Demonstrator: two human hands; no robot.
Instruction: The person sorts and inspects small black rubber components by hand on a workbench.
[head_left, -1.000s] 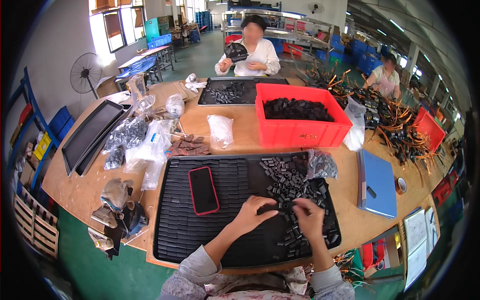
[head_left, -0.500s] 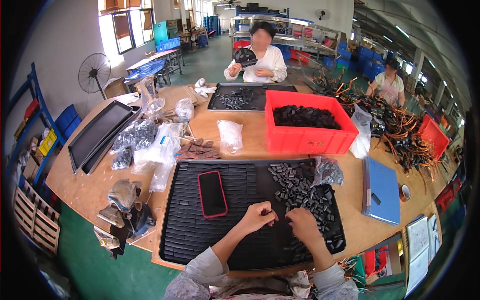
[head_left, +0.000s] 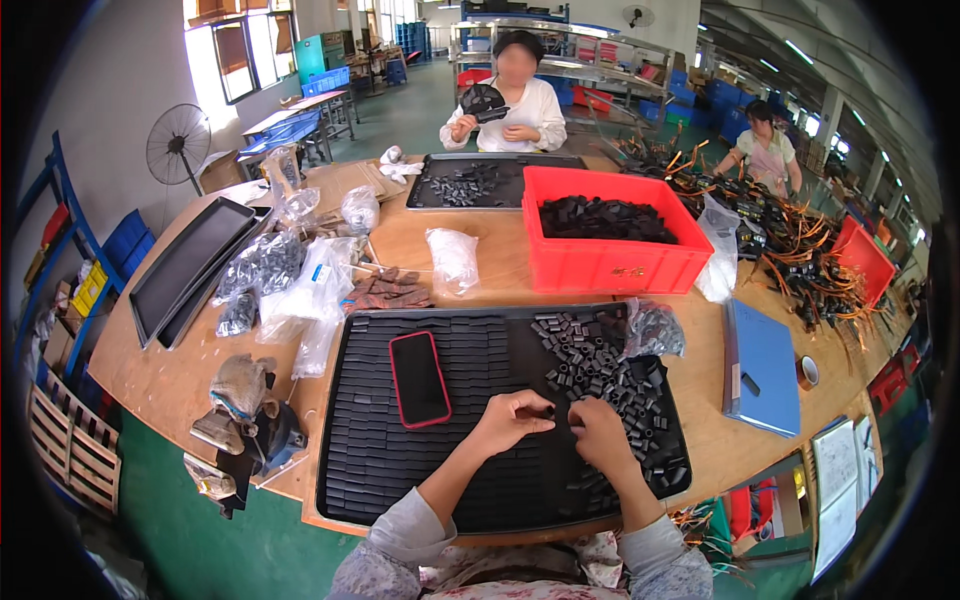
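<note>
My left hand (head_left: 508, 422) is over a black tray (head_left: 530, 385), thumb and forefinger pinched on a small black part (head_left: 549, 411). Close to its right, my right hand (head_left: 600, 434) has its fingers curled together at the edge of a heap of short black tubes (head_left: 585, 358); what they hold, if anything, is hidden. Flat black pieces (head_left: 375, 460) lie in tight rows over the tray's left part. On top of these rows rests a phone (head_left: 420, 378) with a red rim. A clear bag of dark parts (head_left: 655, 329) leans at the tray's right corner.
Behind the tray stands a red bin (head_left: 620, 265) of black parts. A blue folder (head_left: 760, 368) and tape roll (head_left: 807, 372) are at right, a clamp-like tool (head_left: 245, 415) and plastic bags (head_left: 310, 290) at left. Across the table sits a person (head_left: 515, 105) holding a black fan.
The small black part now shows at my left fingertips, where it was not visible before. My right hand has shifted slightly, and the whole view has moved a little.
</note>
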